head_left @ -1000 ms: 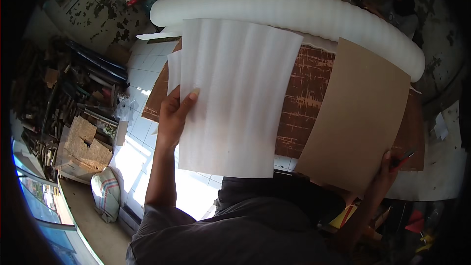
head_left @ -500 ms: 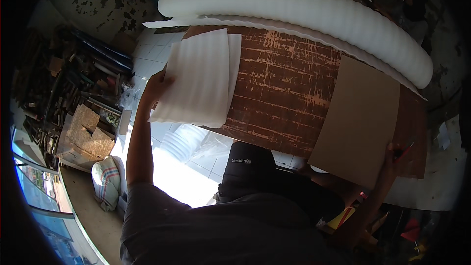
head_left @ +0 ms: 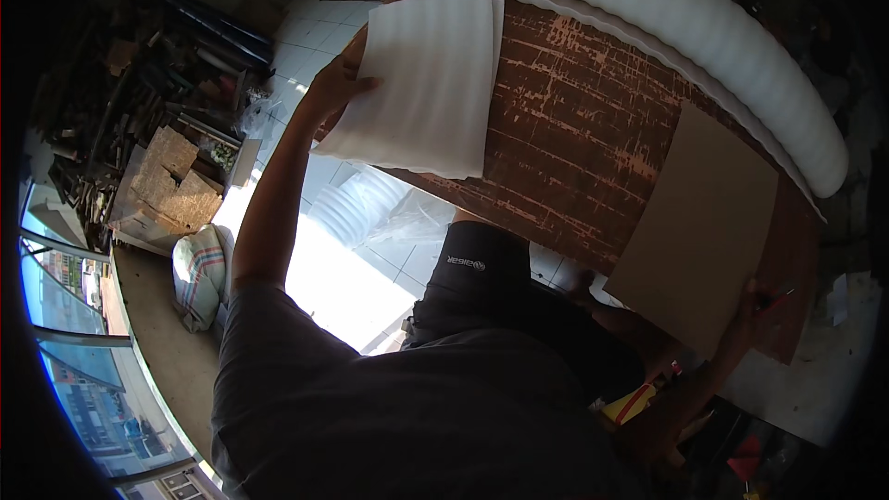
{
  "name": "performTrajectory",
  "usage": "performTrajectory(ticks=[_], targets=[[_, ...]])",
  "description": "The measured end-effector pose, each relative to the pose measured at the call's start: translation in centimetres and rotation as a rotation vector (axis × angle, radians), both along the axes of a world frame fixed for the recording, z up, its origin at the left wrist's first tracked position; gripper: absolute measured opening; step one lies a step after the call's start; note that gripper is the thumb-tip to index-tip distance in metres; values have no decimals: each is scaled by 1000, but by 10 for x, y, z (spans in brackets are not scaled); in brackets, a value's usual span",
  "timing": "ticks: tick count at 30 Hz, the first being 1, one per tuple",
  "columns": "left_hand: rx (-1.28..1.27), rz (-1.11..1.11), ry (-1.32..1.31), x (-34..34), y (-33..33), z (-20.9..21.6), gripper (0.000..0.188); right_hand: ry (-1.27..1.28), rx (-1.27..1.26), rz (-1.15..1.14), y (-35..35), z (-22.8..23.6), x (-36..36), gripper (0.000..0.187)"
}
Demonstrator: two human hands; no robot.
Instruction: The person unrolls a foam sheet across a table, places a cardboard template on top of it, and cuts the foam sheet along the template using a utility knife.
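My left hand point(head_left: 335, 91) grips the left edge of a small stack of white foam sheets point(head_left: 426, 83), thumb on top and fingers tucked beneath. The stack lies over the left end of a scuffed brown tabletop point(head_left: 574, 120), and its near edge hangs past the table edge. At the right, a flat brown cardboard sheet point(head_left: 699, 222) lies slanted over the near edge. My right hand point(head_left: 744, 315) is closed beside the cardboard's lower right side, around a slim red tool point(head_left: 769, 301) with a thin tip. Shadow hides its exact kind.
A long white foam roll point(head_left: 630, 5) runs along the table's far side, its loose flap on the board. Scrap wood point(head_left: 167, 185) is heaped at left near a white striped sack point(head_left: 197, 278). Clear plastic wrap point(head_left: 407, 218) lies on the sunlit tiled floor.
The view has shifted, so the table and its things sit higher and farther right. My left thumb now shows more plainly on the foam. My right hand keeps the red tool beside the cardboard.
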State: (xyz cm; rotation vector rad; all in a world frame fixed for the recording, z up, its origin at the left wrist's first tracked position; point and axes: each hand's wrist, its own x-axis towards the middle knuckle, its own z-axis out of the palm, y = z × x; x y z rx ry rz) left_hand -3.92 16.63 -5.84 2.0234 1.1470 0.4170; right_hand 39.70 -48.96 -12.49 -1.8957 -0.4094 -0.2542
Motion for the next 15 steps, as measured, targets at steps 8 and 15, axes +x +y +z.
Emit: performTrajectory(ticks=[8,15], targets=[[192,-317,-336,21,-9,-6,100,-85,-120,-83,11,14,-9,58],[80,-238,-234,20,-11,-1,94,-21,-94,-37,-16,-8,9,89]])
